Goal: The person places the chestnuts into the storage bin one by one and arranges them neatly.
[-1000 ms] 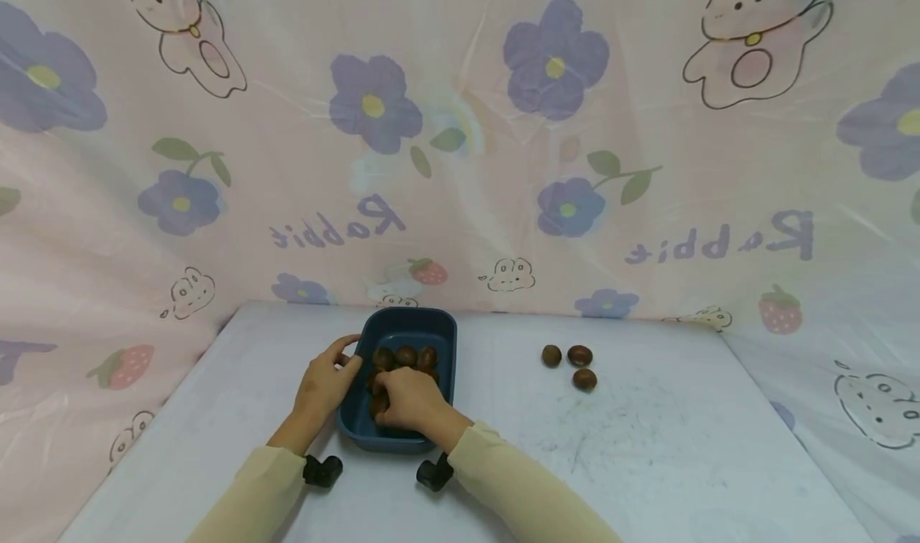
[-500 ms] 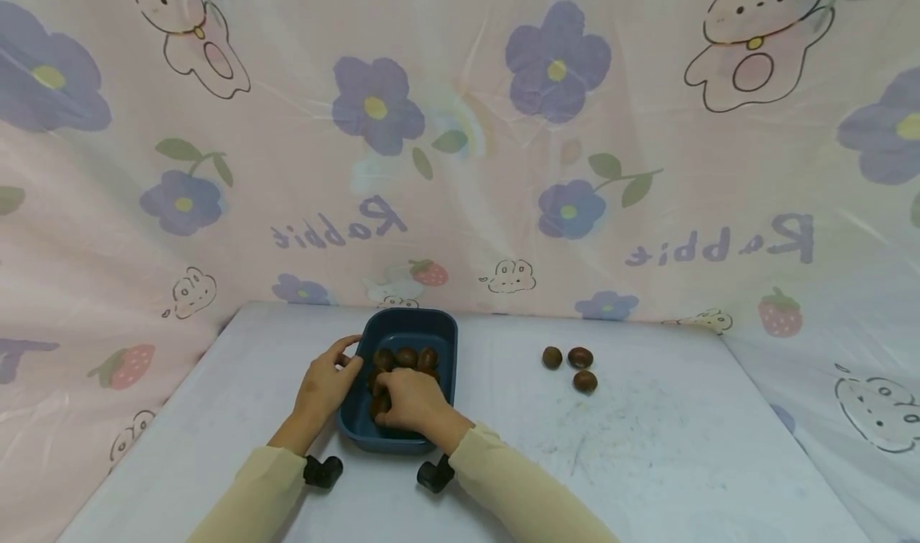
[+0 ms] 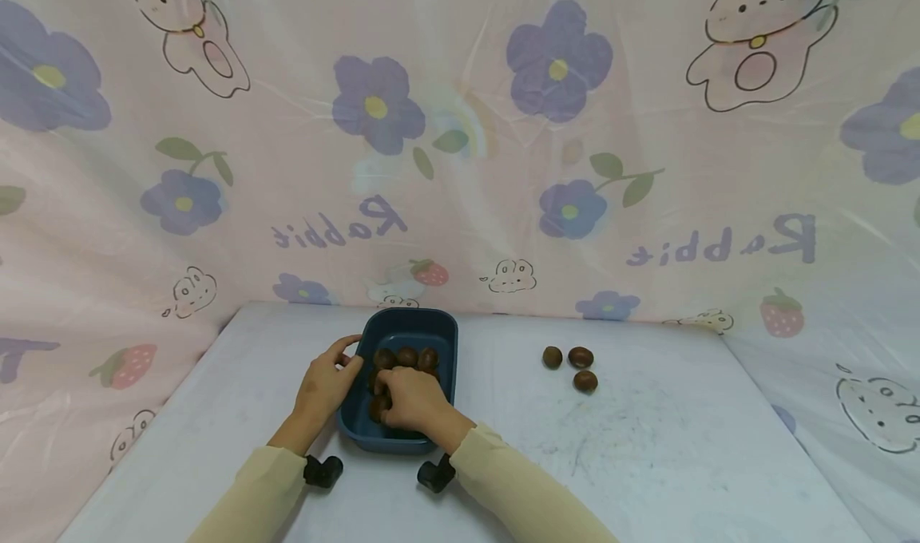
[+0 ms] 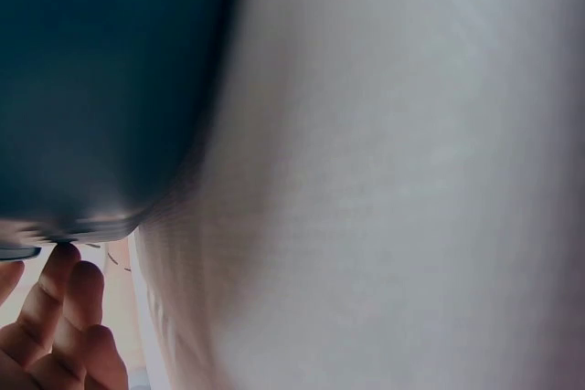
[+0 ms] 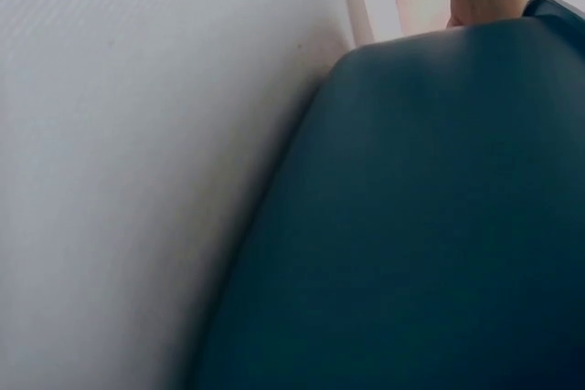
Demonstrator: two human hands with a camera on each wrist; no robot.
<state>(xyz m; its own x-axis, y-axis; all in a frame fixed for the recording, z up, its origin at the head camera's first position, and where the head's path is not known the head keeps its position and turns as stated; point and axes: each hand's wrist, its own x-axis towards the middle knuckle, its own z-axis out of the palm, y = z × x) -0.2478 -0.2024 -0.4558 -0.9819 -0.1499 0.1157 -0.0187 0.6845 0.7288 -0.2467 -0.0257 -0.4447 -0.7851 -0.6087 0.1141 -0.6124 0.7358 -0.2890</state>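
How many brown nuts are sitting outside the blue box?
3, all right of the box: a left nut, a right nut beside it, and a near nut in front of the right one.

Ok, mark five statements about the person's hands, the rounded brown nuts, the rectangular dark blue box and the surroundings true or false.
1. Three rounded brown nuts lie on the white table, right of the rectangular dark blue box. True.
2. The box is covered by a lid. False: its top is open, with nuts showing inside.
3. The person's right hand reaches into the box, while the left hand is at its left side. True.
4. More nuts lie outside the box than in it. False: at least four show inside.
5. The pale pink backdrop carries printed purple flowers. True.
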